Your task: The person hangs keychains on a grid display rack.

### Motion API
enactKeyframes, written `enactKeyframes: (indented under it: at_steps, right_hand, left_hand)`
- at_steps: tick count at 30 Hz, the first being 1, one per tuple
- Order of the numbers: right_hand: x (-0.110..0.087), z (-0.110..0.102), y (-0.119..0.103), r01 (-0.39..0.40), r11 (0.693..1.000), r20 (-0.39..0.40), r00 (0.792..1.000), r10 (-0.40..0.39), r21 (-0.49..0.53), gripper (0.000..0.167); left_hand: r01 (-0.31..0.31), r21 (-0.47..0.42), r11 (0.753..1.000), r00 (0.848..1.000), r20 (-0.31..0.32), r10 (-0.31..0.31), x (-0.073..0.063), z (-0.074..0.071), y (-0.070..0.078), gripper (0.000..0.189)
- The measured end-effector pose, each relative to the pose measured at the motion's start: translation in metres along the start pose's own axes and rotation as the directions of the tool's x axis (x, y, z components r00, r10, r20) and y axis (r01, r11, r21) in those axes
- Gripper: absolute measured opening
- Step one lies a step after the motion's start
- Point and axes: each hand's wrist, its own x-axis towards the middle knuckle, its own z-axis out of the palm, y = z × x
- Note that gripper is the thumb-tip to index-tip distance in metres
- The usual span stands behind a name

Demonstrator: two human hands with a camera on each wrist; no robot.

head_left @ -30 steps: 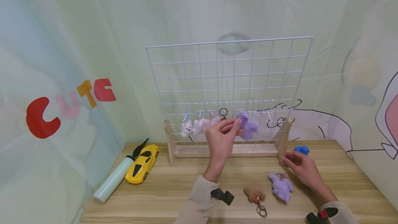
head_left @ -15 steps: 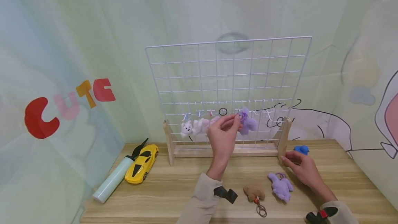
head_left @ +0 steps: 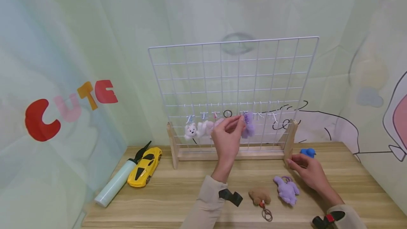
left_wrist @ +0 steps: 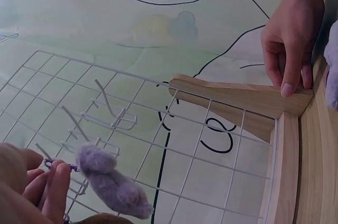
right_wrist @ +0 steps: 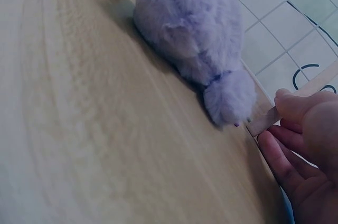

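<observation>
My left hand (head_left: 227, 137) pinches the purple ring of a fluffy purple plush keychain (head_left: 249, 126) in front of the white wire grid rack (head_left: 233, 41). In the left wrist view the purple ring (left_wrist: 71, 167) is right at the tip of a white hook, and the plush body dangles beside the fingers. My right hand (head_left: 308, 170) grips the rack's right wooden foot (right_wrist: 262, 122) between thumb and fingers, low at the tabletop. A second purple plush keychain (head_left: 287, 190) lies beside this hand, with a brown plush keychain (head_left: 259, 196) to its left.
Small plush keychains, including a white bear (head_left: 190, 131), hang on the rack's left hooks. A yellow toy car (head_left: 145, 167) and a pale blue cylinder (head_left: 116, 186) with a black tip lie at the left. A blue toy (head_left: 308, 152) sits behind my right hand.
My left hand has risen slightly with the purple plush keychain, which has swung and turned to look narrower, closer to the fingers. My right hand stays on the wooden foot.
</observation>
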Motion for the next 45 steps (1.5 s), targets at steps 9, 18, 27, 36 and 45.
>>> enactKeyframes:
  at_steps: [9,18,27,36,45]
  right_hand:
    - [-0.001,0.000,0.000,-0.017,1.000,0.012,1.000,0.017,-0.010,0.030]
    - [-0.002,-0.001,0.003,-0.011,1.000,0.003,1.000,0.011,-0.006,0.030]
    - [-0.001,0.000,0.001,-0.024,1.000,0.013,1.000,0.024,-0.002,0.030]
    - [0.003,0.000,0.001,0.023,1.000,-0.003,1.000,-0.023,-0.017,0.027]
    - [0.002,-0.001,0.007,0.003,0.999,0.007,1.000,-0.003,-0.039,0.030]
  left_hand:
    - [-0.042,0.045,0.998,0.999,0.000,0.042,-0.006,-0.010,-0.007,0.021]
    - [-0.150,0.134,0.980,0.974,0.192,0.123,-0.008,-0.010,-0.013,0.026]
    - [-0.241,0.270,0.932,0.955,0.238,0.178,-0.013,-0.009,-0.015,0.041]
    - [-0.349,0.298,0.888,0.927,0.251,0.280,-0.030,-0.028,-0.026,0.020]
    - [-0.302,0.270,0.914,0.697,0.717,0.018,-0.069,-0.043,-0.053,0.009]
